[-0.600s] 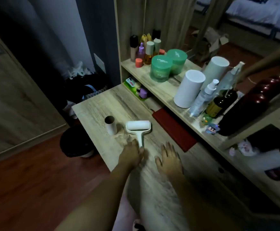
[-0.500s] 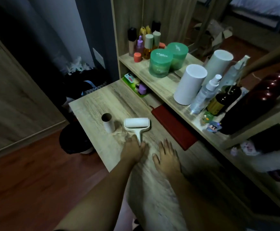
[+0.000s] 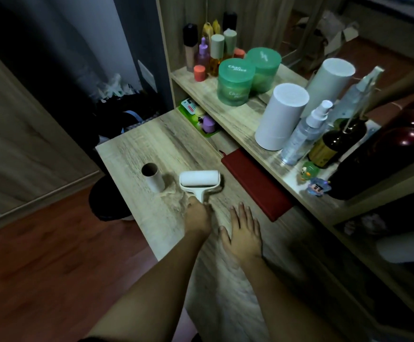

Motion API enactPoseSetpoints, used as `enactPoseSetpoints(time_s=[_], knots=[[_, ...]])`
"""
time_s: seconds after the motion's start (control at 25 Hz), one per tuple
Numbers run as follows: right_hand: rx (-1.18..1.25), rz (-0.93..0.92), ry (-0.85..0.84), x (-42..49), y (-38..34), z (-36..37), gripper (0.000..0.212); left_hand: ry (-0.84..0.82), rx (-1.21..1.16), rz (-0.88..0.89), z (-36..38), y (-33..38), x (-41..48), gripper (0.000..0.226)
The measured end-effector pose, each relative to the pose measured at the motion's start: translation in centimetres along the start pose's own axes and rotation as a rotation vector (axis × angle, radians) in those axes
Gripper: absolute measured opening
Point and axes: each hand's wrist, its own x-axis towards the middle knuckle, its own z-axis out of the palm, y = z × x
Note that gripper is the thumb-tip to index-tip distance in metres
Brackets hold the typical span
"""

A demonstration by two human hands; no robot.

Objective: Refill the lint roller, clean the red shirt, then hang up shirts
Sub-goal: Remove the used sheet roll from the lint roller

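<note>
Wooden table point(image 3: 137, 154) bears the lint roller point(image 3: 199, 180), handle in left hand's point(image 3: 197, 215) grip.

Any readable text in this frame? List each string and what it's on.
"Cha…": lid of the front green jar, white script, the rest is blurred.
Print on the same jar's side: blurred.
Mark on the back green jar lid: unreadable.
Green packet label: too small.
Dark bottle gold label: unreadable.
</note>
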Motion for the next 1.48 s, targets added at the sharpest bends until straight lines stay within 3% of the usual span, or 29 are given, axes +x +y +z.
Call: enactPoseSetpoints(time_s=[0.12, 0.24, 0.36, 0.56, 0.8, 0.92, 1.0, 1.08, 1.2, 1.32, 1.48], knots=[[0.207, 0.025, -0.057, 0.0, -0.6, -1.6, 0.062, 0.015, -0.060, 0.076, -1.4, -0.6, -1.8, 0.028], [0.737, 0.188, 0.026, 0.7, -2.2, -5.2, 0.043, 0.037, -0.035, 0.139, -3.2, -1.3, -3.7, 0.023], [1.000, 0.216, 0.089, 1.6, -5.1, -9.9, 0.054, 0.070, -0.011, 0.236, -4.6, -1.8, -5.9, 0.025], [0.940, 0.172, 0.026, 1.3, -8.8, -14.0, 0.058, 0.092, -0.043, 0.303, -5.8, -2.0, -8.5, 0.032], [1.081, 0.212, 0.246, -0.3, -10.3, -14.6, 0.034, 0.057, -0.102, 0.440, -7.7, -2.3, -11.3, 0.042], [1.071, 0.160, 0.266, -0.5, -10.1, -15.7, 0.031, 0.070, -0.332, 0.358, -10.6, -2.0, -10.4, 0.047], [1.045, 0.095, 0.260, -0.7, -9.9, -16.3, 0.030, 0.106, -0.558, 0.276, -13.2, -1.4, -9.0, 0.035], [1.020, 0.006, 0.270, -1.1, -10.2, -16.8, 0.030, 0.115, -0.648, 0.337, -15.4, -0.4, -8.6, 0.022], [1.024, -0.057, 0.286, -1.2, -10.5, -17.2, 0.034, 0.104, -0.593, 0.460, -16.9, 0.2, -8.6, 0.025], [1.035, -0.069, 0.280, -1.0, -10.3, -17.7, 0.033, 0.056, -0.616, 0.450, -17.3, 0.4, -8.5, 0.035], [0.983, -0.073, 0.351, -1.4, -10.1, -18.2, 0.045, 0.078, -0.607, 0.464, -16.8, 0.8, -8.8, 0.028]])
